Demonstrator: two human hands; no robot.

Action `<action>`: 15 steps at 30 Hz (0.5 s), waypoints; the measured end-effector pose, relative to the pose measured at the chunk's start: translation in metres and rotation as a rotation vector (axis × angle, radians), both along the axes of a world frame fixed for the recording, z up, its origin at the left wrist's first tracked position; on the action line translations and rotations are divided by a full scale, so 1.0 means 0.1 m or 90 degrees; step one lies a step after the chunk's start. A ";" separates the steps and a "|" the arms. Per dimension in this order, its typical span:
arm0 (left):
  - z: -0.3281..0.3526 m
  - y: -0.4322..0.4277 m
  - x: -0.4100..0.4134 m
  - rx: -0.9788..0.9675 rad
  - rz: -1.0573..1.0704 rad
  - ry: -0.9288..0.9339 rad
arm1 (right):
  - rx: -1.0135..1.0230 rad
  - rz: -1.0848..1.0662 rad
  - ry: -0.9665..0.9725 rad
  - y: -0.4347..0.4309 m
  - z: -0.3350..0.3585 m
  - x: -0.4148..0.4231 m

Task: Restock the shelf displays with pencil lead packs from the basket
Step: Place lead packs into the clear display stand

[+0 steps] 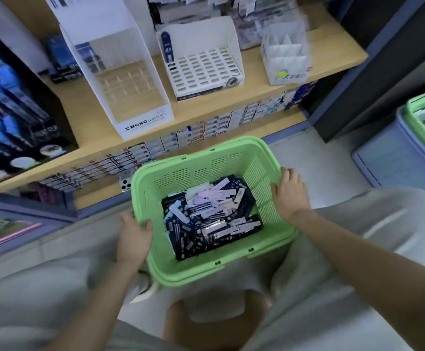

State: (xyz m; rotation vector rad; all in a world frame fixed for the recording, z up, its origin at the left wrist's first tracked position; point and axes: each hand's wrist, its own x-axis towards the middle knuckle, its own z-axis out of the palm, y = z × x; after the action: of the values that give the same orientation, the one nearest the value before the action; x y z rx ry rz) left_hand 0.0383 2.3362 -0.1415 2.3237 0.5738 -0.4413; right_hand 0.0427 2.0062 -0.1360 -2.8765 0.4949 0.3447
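Head view: left hand (pixel 134 239) and right hand (pixel 291 193) curl round the basket (pixel 196 276) rim, lead packs (pixel 211 219) heaped between.

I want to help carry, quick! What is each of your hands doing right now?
The left hand grips the green basket at its left rim.
The right hand grips its right rim.

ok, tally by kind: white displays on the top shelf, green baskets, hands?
White displays: 3, MONO stand, slotted tray, divider box
Green baskets: 2, held basket, right-edge basket
Hands: 2, left hand, right hand
Total: 7
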 end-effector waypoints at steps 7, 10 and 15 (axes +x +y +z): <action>0.02 -0.19 0.11 0.208 -0.338 -0.153 | 0.079 0.137 -0.027 0.32 -0.12 0.06; -0.15 -0.41 0.21 0.091 -0.378 -0.066 | 0.155 0.136 0.051 0.35 -0.28 0.11; -0.62 -0.58 0.46 0.065 -0.448 0.087 | 0.201 0.102 0.193 0.35 -0.71 0.26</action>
State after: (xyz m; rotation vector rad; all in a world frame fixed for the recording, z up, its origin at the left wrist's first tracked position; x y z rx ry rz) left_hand 0.0843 2.2787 -0.2039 2.5615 -0.1952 -0.9123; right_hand 0.0691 2.0417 -0.2071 -2.5697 0.2281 0.8143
